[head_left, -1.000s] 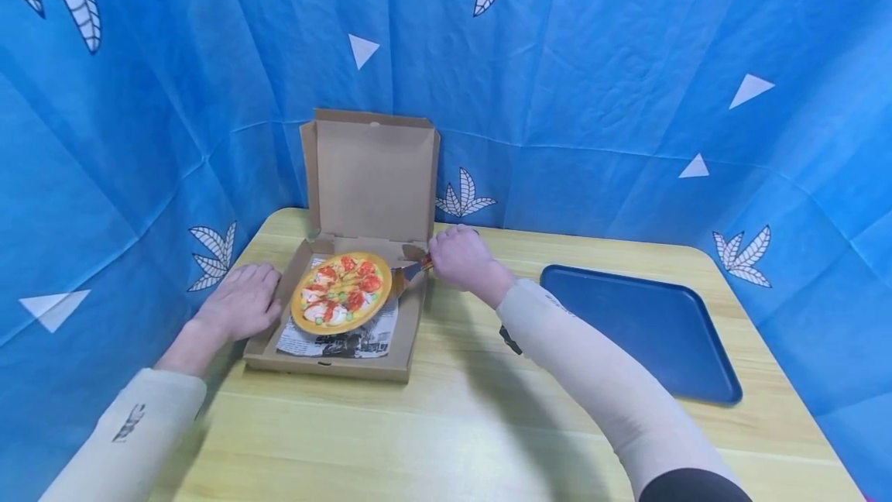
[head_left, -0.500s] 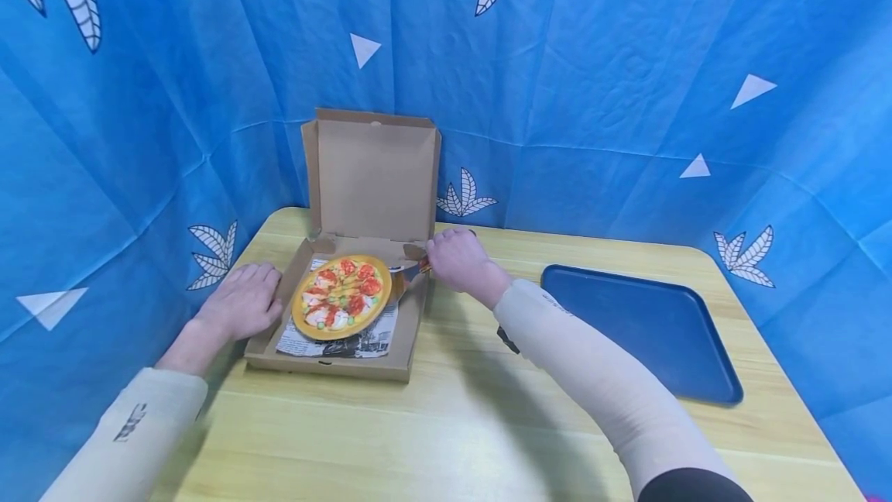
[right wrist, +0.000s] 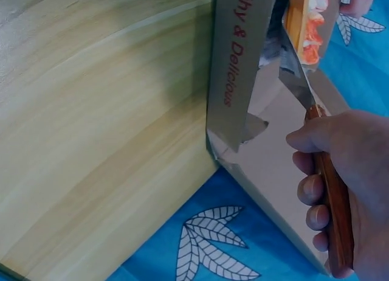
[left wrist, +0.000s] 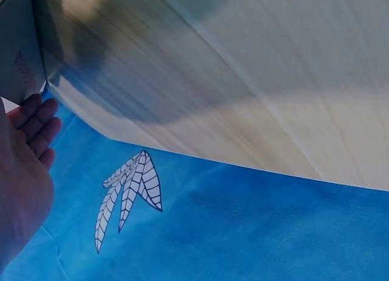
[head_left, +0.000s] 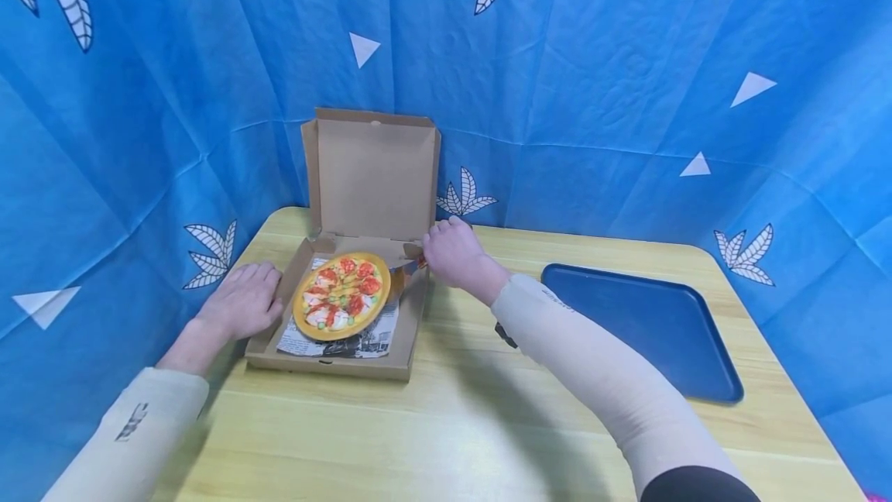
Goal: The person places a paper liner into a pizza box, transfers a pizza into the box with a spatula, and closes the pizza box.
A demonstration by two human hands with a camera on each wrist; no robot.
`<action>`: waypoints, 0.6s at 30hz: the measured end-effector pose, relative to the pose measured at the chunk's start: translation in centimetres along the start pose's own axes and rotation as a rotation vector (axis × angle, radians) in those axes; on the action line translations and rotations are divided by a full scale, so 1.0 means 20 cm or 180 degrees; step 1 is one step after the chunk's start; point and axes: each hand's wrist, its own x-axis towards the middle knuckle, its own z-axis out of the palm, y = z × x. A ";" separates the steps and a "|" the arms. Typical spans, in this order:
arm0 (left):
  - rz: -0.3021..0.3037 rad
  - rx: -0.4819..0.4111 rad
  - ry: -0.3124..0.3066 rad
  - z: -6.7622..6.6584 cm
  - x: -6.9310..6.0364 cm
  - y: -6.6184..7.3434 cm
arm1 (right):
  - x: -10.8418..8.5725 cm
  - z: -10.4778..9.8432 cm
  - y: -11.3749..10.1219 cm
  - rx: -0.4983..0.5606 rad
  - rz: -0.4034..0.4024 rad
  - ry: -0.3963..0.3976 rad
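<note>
A round toy pizza sits tilted in an open cardboard pizza box, over a sheet of newsprint paper. My right hand grips the wooden handle of a pizza server, fingers curled round it. The server's metal blade reaches under the pizza's right edge, its tip hidden. At the box's left wall lies my left hand, its thumb side at the rim. In the left wrist view, the fingers look loosely extended near the outer wall; the thumb is hidden there.
The box lid stands upright at the back. A dark blue tray lies on the right of the wooden table. Blue patterned cloth hangs behind and along both sides.
The pizza has shifted slightly down and tilted a little in the box. My right hand has moved slightly left and up with the server. The left hand stays put.
</note>
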 end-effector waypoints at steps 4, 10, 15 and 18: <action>-0.0025 0.0005 -0.0020 0.00 0.01 0.00 | -0.01 -0.01 0.02 -0.0006 0.0026 -0.0048; -0.0021 0.0005 -0.0001 0.00 0.01 0.00 | -0.03 -0.02 0.07 -0.0024 -0.0005 0.0049; -0.0021 -0.0006 0.0000 0.00 0.00 0.00 | -0.05 -0.02 0.11 -0.0056 0.0020 0.0057; -0.0016 0.0002 -0.0001 0.00 0.00 0.00 | -0.06 -0.03 0.13 -0.0063 0.0033 0.0045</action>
